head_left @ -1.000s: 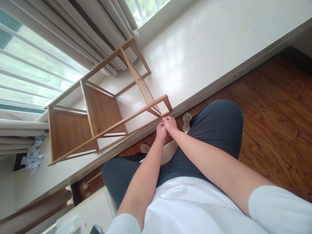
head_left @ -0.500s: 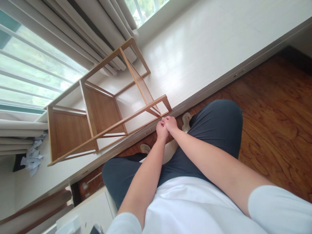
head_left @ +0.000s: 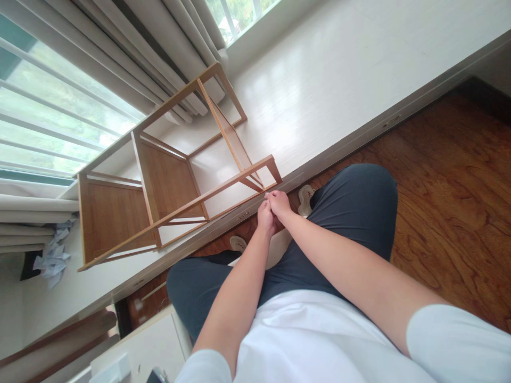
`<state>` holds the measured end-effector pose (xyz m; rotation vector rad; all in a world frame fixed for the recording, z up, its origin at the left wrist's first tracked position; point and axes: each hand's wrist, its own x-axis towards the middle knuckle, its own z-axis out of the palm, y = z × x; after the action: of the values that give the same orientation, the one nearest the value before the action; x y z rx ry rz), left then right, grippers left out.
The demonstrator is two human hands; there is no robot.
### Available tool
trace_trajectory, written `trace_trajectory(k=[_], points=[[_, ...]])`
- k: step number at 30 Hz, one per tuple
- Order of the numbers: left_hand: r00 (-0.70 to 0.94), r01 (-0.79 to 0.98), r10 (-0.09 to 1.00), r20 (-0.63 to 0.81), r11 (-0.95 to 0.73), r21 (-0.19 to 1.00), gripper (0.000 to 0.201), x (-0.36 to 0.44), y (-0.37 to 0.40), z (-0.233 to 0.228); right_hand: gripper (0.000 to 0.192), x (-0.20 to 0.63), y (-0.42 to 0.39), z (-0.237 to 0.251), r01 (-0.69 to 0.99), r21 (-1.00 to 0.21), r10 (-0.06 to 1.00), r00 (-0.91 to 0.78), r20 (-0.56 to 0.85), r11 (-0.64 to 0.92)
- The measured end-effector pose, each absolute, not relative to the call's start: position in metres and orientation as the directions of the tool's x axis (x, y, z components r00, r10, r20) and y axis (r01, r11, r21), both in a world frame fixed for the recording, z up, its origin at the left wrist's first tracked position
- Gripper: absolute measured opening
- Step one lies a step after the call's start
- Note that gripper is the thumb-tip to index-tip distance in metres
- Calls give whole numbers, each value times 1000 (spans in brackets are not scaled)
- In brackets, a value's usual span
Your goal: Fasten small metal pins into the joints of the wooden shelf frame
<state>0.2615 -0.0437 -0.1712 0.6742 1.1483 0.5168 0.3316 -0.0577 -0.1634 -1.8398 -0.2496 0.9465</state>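
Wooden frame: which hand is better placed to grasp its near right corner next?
Probably the right hand: it looks closer to that corner of the wooden frame, while the left hand sits lower in view.

Daylight through barred windows beside pale gray curtains gleams on the long white ledge I watch remotely, which runs above a floor of dark, reddish-brown grained wood.

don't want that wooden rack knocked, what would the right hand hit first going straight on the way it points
Probably the wooden rack, at its end just beyond the right hand; depth is unclear here, so the hand might instead pass in front of or over it.
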Motion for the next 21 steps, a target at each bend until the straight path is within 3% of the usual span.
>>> trace_trajectory(k=[6, 10, 12, 21], points=[[443, -163, 566, -696, 814, 558, 25, 264, -41, -166, 22, 332, -58, -161, -242, -850, 549, 674, -494, -468], [492, -99, 415, -766, 900, 424, 30, 260, -35, -159, 23, 333, -58, -160, -261, -833, 535, 664, -522, -488], [504, -66, 390, -771, 907, 416, 33, 259, -34, -156, 24, 333, -58, -160, -269, -830, 538, 656, -530, -490], [363, 31, 720, -591, 625, 780, 46, 253, -43, -166, 22, 334, -57, -163, -254, -828, 546, 650, -529, -499]])
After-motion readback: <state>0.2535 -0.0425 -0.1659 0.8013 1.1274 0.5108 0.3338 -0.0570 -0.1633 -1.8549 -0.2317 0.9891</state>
